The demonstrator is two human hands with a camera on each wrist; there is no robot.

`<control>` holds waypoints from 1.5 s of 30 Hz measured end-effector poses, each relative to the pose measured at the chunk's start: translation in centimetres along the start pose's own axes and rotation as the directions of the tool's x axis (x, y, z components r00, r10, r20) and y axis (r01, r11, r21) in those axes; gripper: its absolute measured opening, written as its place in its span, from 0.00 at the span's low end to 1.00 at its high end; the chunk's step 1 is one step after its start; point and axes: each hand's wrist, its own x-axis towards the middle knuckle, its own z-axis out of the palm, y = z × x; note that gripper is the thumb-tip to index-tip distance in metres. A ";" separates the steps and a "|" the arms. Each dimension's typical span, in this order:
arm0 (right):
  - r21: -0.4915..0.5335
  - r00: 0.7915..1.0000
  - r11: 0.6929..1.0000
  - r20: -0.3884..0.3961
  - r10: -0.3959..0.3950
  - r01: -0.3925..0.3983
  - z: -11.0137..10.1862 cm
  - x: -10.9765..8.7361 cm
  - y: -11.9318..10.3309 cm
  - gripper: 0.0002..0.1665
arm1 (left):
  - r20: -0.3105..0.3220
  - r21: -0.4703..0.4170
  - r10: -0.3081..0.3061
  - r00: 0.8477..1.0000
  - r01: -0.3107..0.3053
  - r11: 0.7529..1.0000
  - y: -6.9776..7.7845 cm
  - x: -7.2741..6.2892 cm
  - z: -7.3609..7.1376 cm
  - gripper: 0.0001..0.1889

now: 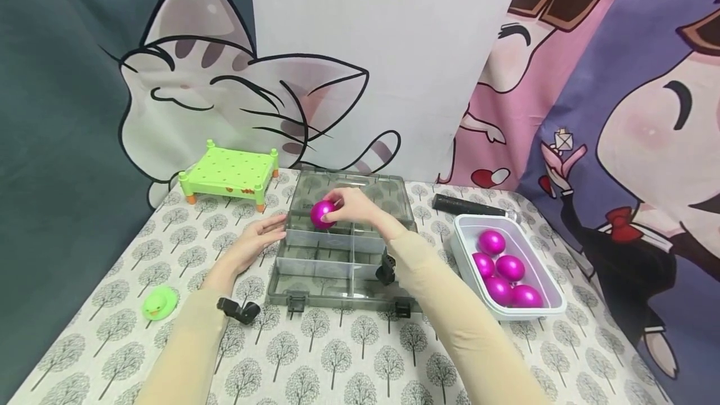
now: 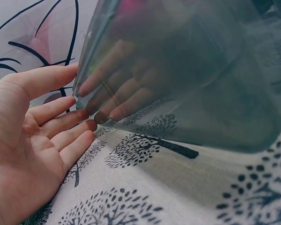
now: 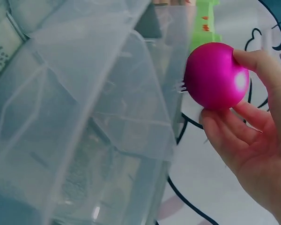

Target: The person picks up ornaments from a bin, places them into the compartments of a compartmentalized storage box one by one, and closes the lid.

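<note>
In the head view a shiny magenta ball (image 1: 322,214) is pinched between the thumb and fingers of my right hand (image 1: 354,207). It hangs over the far left part of a clear grey compartment box (image 1: 315,267), whose lid (image 1: 382,195) is swung back. The right wrist view shows the ball (image 3: 215,77) beside the box's translucent dividers (image 3: 84,93). My left hand (image 1: 255,244) is at the box's left side with fingers extended. In the left wrist view its fingertips (image 2: 86,124) are right at the smoky plastic wall (image 2: 192,84).
A white tub (image 1: 554,280) with several magenta balls (image 1: 510,267) stands on the right. Behind it lies a black-handled tool (image 1: 467,205). A lime green toy bed (image 1: 230,170) stands back left, and a green rubber duck (image 1: 159,303) sits front left on the tree-print cloth (image 1: 304,355).
</note>
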 end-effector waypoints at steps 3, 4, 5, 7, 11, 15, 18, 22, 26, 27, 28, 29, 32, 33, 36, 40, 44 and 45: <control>-0.016 1.000 1.000 0.013 0.015 -0.015 0.4 0.1 0.2 0.28 | -0.004 0.001 -0.002 1.000 0.002 1.000 0.1 0.1 0.1 0.33; -0.015 1.000 1.000 0.015 0.017 -0.017 0.5 0.1 0.2 0.28 | -0.006 0.000 -0.004 1.000 0.004 1.000 0.1 0.1 0.2 0.33; -0.018 1.000 1.000 0.018 0.022 -0.022 0.6 0.1 0.3 0.28 | -0.009 0.001 -0.005 1.000 0.005 1.000 0.2 0.1 0.2 0.33; -0.016 0.999 0.999 0.023 0.030 -0.029 0.8 0.1 0.4 0.28 | -0.012 0.003 -0.008 1.000 0.008 1.000 0.3 0.1 0.3 0.34; -0.030 0.999 0.999 0.042 0.034 -0.033 1.0 0.2 0.3 0.27 | -0.011 0.013 -0.010 1.000 0.010 1.000 0.3 0.1 0.3 0.34; -0.080 0.998 0.997 0.065 0.027 -0.021 1.2 0.3 0.1 0.27 | -0.010 0.007 -0.015 1.000 0.015 1.000 0.1 0.1 0.2 0.33; -0.118 0.997 0.993 0.072 0.029 -0.021 1.3 0.3 -0.1 0.27 | -0.001 0.001 -0.006 1.000 0.006 1.000 0.1 0.1 0.2 0.33; -0.125 0.996 0.992 0.082 0.040 -0.029 1.3 0.1 -0.2 0.27 | 0.005 0.000 -0.003 1.000 0.003 1.000 0.3 0.2 0.3 0.34; -0.116 0.994 0.993 0.100 0.039 -0.028 1.1 0.1 -0.3 0.28 | 0.004 -0.002 -0.009 1.000 0.009 1.000 0.4 0.2 0.3 0.33; -0.125 0.994 0.992 0.104 0.037 -0.024 1.1 0.1 -0.3 0.29 | 0.003 -0.002 -0.009 1.000 0.009 1.000 0.4 0.2 0.3 0.33; -0.129 0.994 0.991 0.109 0.033 -0.019 1.2 0.1 -0.2 0.29 | 0.003 -0.002 -0.008 1.000 0.008 1.000 0.4 0.1 0.2 0.33; -0.134 0.993 0.991 0.113 0.029 -0.014 1.2 0.2 -0.2 0.30 | 0.002 0.000 -0.007 1.000 0.007 1.000 0.4 0.1 0.2 0.33; -0.144 0.992 0.990 0.122 0.022 -0.004 1.4 0.3 0.0 0.31 | -0.005 0.003 -0.005 1.000 0.005 1.000 0.3 -0.2 0.2 0.33; -0.142 0.992 0.990 0.122 0.022 -0.005 1.3 0.2 0.0 0.31 | -0.006 0.002 -0.005 1.000 0.005 1.000 0.2 -0.2 0.1 0.33; -0.118 0.995 0.993 0.094 0.029 -0.018 0.9 -0.2 0.0 0.29 | -0.004 0.001 -0.004 1.000 0.004 1.000 0.1 -0.4 0.1 0.33; -0.098 1.000 0.995 -0.014 0.000 -0.001 -0.9 -1.1 -0.4 0.25 | 0.000 0.007 -0.005 1.000 0.005 1.000 0.1 -0.3 0.1 0.33; -0.068 0.986 0.997 -0.161 -0.039 0.028 -3.7 -2.5 -0.8 0.20 | -0.001 0.006 -0.004 1.000 0.004 1.000 0.2 0.0 0.1 0.33; -0.056 0.980 0.998 -0.196 -0.041 0.030 -4.4 -3.0 -0.8 0.19 | -0.002 0.005 -0.003 1.000 0.003 1.000 0.2 0.0 0.1 0.33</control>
